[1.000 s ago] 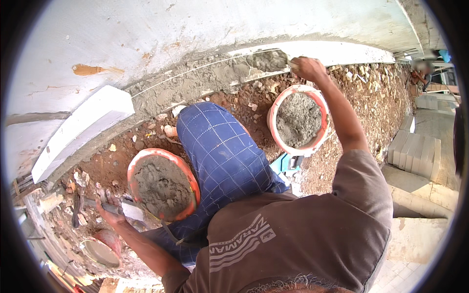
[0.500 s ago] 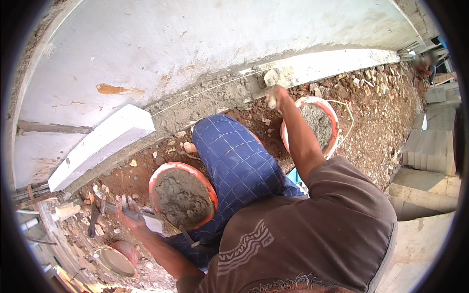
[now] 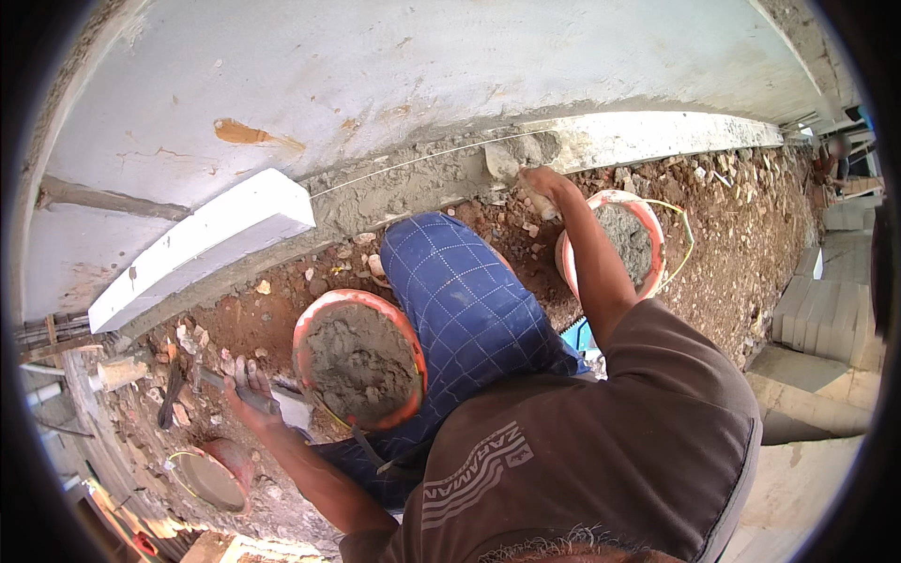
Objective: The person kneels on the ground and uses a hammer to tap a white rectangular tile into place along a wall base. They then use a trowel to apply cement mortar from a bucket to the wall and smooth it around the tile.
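My right hand (image 3: pixel 544 188) is closed round the handle of a mortar-smeared trowel (image 3: pixel 500 162). Its blade rests at the right end of a wet mortar bed (image 3: pixel 394 199) along the wall's foot, just left of a long white block (image 3: pixel 666 133). A taut string (image 3: pixel 413 164) runs above the bed to a second white block (image 3: pixel 211 246) at the left. Low on the left, my left hand (image 3: pixel 253 399) holds a grey bar-like tool (image 3: pixel 212 379) across the palm, its kind unclear. Beside that hand stands an orange-rimmed mortar bucket (image 3: pixel 361 361).
Another mortar bucket (image 3: pixel 624 246) stands by my right forearm, its handle flopped aside. A smaller bucket (image 3: pixel 211 479) sits at lower left. Rubble-strewn soil (image 3: pixel 741 230) runs along the wall (image 3: pixel 450 56). Grey blocks (image 3: pixel 826 310) are stacked at right, with a person (image 3: pixel 831 164) beyond.
My right hand has drawn the trowel a little leftward along the mortar, away from the long white block. My left hand stays low beside the bucket. The whole view has shifted slightly.
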The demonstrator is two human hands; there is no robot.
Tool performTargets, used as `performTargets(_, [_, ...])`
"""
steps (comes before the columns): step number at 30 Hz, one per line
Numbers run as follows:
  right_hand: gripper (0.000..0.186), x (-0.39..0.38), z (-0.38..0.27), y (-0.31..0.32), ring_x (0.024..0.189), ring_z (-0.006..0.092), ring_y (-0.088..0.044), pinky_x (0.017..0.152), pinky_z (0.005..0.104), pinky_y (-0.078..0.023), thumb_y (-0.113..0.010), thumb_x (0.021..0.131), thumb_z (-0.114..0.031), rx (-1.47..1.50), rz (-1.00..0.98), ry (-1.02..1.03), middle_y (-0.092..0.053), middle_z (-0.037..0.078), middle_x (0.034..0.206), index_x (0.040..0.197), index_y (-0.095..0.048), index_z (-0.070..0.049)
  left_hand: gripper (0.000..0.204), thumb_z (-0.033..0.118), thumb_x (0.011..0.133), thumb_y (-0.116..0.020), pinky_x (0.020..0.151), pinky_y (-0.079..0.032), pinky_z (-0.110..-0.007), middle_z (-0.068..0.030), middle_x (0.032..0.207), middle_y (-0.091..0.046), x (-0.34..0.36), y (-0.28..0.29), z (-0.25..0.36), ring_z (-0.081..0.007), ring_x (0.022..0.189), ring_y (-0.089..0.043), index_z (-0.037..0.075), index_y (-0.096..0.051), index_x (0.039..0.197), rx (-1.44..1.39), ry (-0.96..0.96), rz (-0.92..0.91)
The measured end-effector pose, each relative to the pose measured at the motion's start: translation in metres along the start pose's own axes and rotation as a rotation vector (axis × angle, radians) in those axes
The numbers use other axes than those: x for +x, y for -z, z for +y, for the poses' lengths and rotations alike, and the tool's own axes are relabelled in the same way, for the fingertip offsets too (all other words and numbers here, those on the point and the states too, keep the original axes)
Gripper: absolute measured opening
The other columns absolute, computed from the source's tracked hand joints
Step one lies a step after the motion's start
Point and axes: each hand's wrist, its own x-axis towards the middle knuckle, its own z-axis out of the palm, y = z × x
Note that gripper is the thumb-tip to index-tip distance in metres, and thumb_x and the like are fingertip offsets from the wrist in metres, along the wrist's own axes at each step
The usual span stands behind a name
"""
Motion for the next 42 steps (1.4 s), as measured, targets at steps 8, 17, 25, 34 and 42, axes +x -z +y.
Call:
performTargets(8, [0.044,0.052,0.023,-0.063,0.054,0.0276,-0.059,0.043,0.0424,-0.051,-0.040,0.105,-0.040,0.656,0.161,0.065,-0.059,0.015,0.079,0.110,-0.051,0.002,0.055,0.041,0.097,-0.058,0.094,-0.052,-0.033,-0.0097,0.133,-0.063,-0.006,-0.009,-0.005,-0.0200,0.113,-0.062,0.008,-0.050,0.140,0.004,0.011,0.007])
performTargets(17, [0.036,0.116,0.064,-0.100,0.091,0.0426,-0.070,0.081,0.0541,-0.054,-0.043,0.101,-0.025,-1.008,0.141,0.720,-0.071,0.026,0.095,0.122,-0.059,0.000,0.058,0.041,0.098,-0.058,0.095,-0.052,-0.034,-0.0162,0.135,-0.061,-0.007,-0.028,-0.020,-0.0226,0.113,-0.062,0.004,-0.044,0.140,-0.019,0.022,-0.011])
performTargets(25, [0.029,0.061,0.114,0.017,0.094,0.0416,-0.069,0.079,0.0514,-0.056,-0.050,0.094,-0.020,-1.428,0.204,0.637,-0.069,0.029,0.097,0.100,-0.067,0.003,0.057,0.041,0.097,-0.062,0.101,-0.048,-0.037,-0.0145,0.136,-0.060,-0.024,0.008,-0.008,-0.0226,0.113,-0.061,0.006,-0.043,0.138,-0.091,0.004,0.051])
performTargets(34, [0.046,-0.226,-0.114,-0.004,0.085,0.0225,-0.067,0.078,0.0397,-0.052,-0.056,0.100,-0.042,-1.106,-0.037,0.306,-0.070,0.015,0.092,0.123,-0.063,-0.004,0.052,0.031,0.099,-0.060,0.095,-0.050,-0.036,-0.0146,0.137,-0.059,-0.018,0.001,0.008,-0.0252,0.116,-0.061,0.000,-0.048,0.138,-0.072,-0.092,0.047])
performTargets(42, [0.029,-0.332,0.013,0.146,0.081,0.0169,-0.067,0.069,0.0340,-0.054,-0.064,0.096,-0.037,-1.462,0.350,-0.157,-0.075,0.004,0.099,0.115,-0.074,-0.018,0.055,0.030,0.103,-0.050,0.110,-0.043,-0.034,-0.0184,0.149,-0.048,-0.008,0.002,0.012,-0.0249,0.135,-0.048,-0.007,-0.042,0.142,-0.040,-0.058,0.038])
